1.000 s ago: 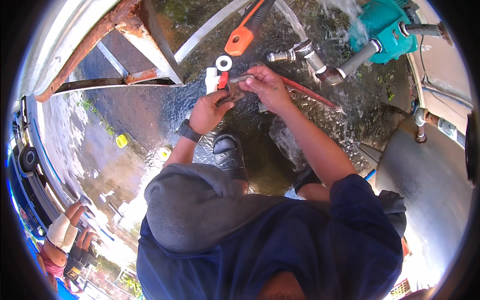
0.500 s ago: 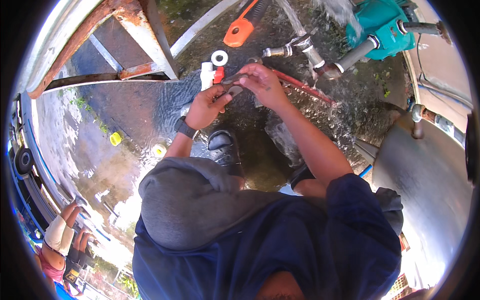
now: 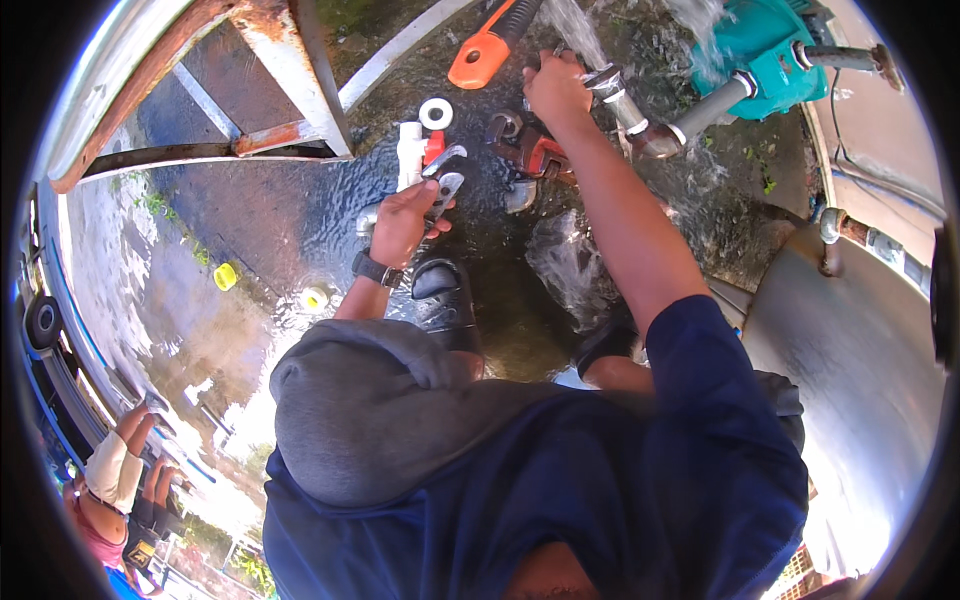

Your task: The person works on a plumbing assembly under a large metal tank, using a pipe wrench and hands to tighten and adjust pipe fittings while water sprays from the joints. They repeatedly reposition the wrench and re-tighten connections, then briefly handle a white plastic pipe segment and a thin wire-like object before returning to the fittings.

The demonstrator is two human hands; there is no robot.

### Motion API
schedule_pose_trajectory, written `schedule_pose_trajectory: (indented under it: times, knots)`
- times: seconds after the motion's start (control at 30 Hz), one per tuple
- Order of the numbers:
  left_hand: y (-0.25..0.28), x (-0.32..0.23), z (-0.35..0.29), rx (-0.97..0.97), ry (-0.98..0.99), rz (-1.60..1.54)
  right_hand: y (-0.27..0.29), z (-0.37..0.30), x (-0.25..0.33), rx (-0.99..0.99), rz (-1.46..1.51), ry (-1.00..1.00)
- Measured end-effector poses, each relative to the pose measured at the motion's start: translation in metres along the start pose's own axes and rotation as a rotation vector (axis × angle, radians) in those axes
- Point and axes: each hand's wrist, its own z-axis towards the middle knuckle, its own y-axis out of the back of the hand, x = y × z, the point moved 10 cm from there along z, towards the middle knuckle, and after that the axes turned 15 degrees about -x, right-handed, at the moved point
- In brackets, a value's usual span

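Note:
My left hand (image 3: 402, 222) is closed around a silver metal tool (image 3: 446, 187) with two parted arms, one curved; its exact kind is unclear. Beside it stands a white plastic valve (image 3: 408, 155) with a red handle (image 3: 433, 148). My right hand (image 3: 557, 90) reaches forward, fingers curled at the open end of a metal pipe tee (image 3: 604, 82); its grip is partly hidden. Water spurts up just beyond it. Below my right forearm, a red pipe wrench (image 3: 535, 150) lies on the wet ground, partly covered by the arm.
An orange-handled saw (image 3: 480, 62) and a white ring (image 3: 435, 113) lie ahead. A teal pump (image 3: 755, 65) stands far right, above a metal tank (image 3: 850, 340). A rusty frame (image 3: 290, 60) rises at left. Yellow tape rolls (image 3: 226, 276) lie on wet ground; people (image 3: 115, 470) stand far left.
My right hand has left the metal tool and moved forward to the pipe tee. My left hand keeps the tool, lower and with its arms now apart. The red wrench has shifted.

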Motion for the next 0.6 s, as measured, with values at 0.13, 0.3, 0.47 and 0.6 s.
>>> schedule_pose_trajectory:
  times: [0.13, 0.3, 0.47, 0.6]
  knots:
    - [-0.001, 0.001, 0.0, -0.044, 0.017, -0.061, -0.023, 0.013, -0.002, 0.055, -0.132, 0.146]
    - [-0.002, 0.0, 0.003, -0.066, -0.014, -0.122, 0.017, -0.017, 0.026, -0.098, 0.32, 0.217]
    - [-0.002, -0.001, 0.009, -0.144, -0.068, -0.161, -0.016, -0.134, 0.048, 0.521, 0.845, -0.21]
    - [-0.004, 0.001, 0.013, -0.218, -0.113, -0.15, -0.01, -0.161, 0.048, 0.403, 1.02, -0.3]
